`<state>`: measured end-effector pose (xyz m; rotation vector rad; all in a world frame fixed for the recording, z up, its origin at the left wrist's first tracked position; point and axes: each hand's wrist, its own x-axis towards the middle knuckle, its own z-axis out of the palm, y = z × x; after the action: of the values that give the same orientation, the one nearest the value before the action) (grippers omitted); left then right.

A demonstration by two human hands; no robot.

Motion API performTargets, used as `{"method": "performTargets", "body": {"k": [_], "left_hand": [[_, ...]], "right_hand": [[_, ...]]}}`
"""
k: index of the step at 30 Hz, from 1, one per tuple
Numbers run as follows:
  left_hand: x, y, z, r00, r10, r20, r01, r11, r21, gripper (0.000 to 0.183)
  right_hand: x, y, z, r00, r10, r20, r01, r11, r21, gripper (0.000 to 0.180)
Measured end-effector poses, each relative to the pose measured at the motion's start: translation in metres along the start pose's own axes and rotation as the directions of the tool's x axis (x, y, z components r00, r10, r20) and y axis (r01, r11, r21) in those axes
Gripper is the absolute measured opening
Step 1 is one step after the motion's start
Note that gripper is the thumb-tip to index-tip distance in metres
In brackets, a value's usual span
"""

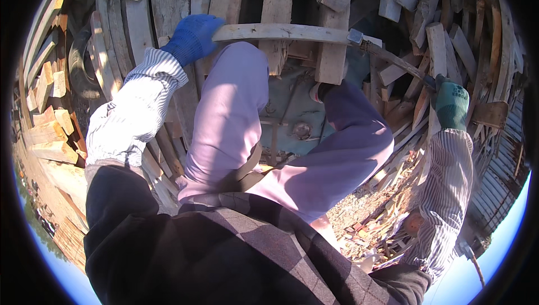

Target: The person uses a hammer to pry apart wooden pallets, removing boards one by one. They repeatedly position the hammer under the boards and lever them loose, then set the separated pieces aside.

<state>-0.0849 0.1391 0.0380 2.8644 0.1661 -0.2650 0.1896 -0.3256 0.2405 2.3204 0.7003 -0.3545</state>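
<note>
My left hand [193, 37], in a blue knit glove, grips the left end of a long narrow wooden batten [282, 31]. The batten lies crosswise in front of my knees, over the ends of several planks [276, 6]. A hammer [396, 60] with a wooden handle is in my right hand [452, 99], which wears a green glove. Its metal head is at the right part of the batten; whether it touches the wood I cannot tell. My left fingertips are hidden behind the glove's back.
Stacked boards and offcuts surround me, with cut blocks [48, 136] at left beside a tyre [82, 67]. Wood chips and splinters [366, 216] cover the ground at lower right. Corrugated sheeting [497, 170] stands at far right. A greyish-green surface [290, 107] shows between my legs.
</note>
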Motion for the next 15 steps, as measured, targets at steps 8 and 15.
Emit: {"method": "performTargets", "body": {"k": [8,15], "left_hand": [[0.002,-0.031,-0.007,0.999,0.05,-0.019,-0.05,0.999,0.005,0.05],[0.006,-0.028,-0.004,0.998,0.059,-0.007,-0.059,0.998,0.011,0.051]], "right_hand": [[-0.046,-0.007,0.028,0.968,-0.243,-0.066,0.249,0.961,0.118,0.04],[-0.008,0.014,0.045,0.985,-0.172,-0.008,0.17,0.964,0.207,0.028]]}}
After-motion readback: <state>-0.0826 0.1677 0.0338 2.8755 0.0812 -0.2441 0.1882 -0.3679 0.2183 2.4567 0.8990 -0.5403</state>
